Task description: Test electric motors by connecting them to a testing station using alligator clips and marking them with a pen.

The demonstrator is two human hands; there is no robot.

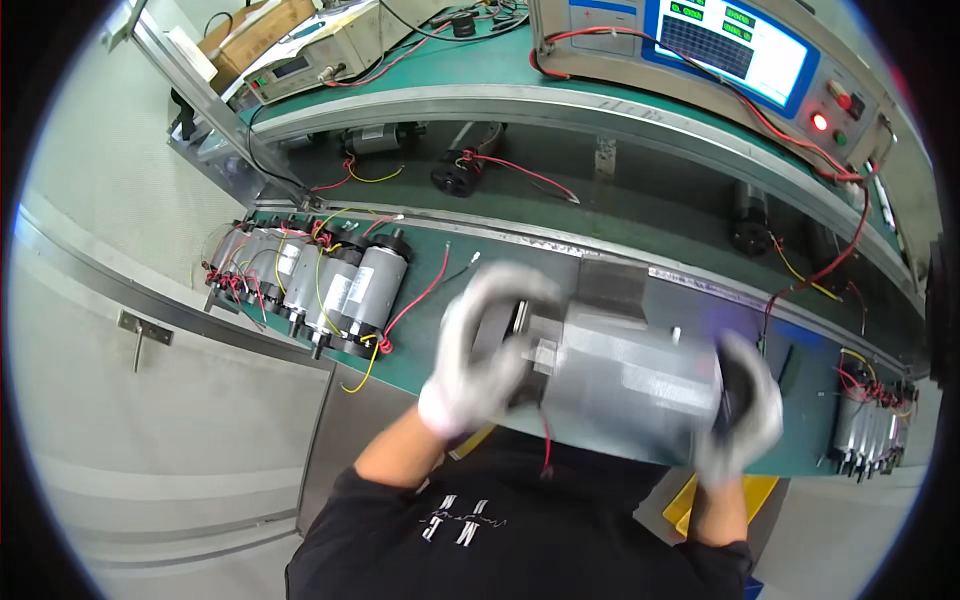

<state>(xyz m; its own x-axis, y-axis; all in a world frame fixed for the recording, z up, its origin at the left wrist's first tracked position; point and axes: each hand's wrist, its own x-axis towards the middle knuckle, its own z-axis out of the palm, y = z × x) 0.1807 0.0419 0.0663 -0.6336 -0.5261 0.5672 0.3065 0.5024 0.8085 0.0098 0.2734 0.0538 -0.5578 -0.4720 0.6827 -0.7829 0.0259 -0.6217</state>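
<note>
Between my two white-gloved hands is a large silver cylindrical electric motor (635, 380) with dark end caps, lying roughly sideways and blurred by motion. My left hand (485, 350) wraps its left end, where a red wire hangs down. My right hand (745, 410) grips the dark cap at the right end. The motor is over the green bench (425, 350), close in front of my black shirt. Behind it stands a dark metal block (612, 285).
Several silver motors (375, 285) with red and yellow wires stand in a row at left; another group (870, 425) is at far right. More motors (455, 175) lie under the upper shelf (480, 100). A tester with a lit screen (735, 45) and a bench instrument (315, 65) stand on it.
</note>
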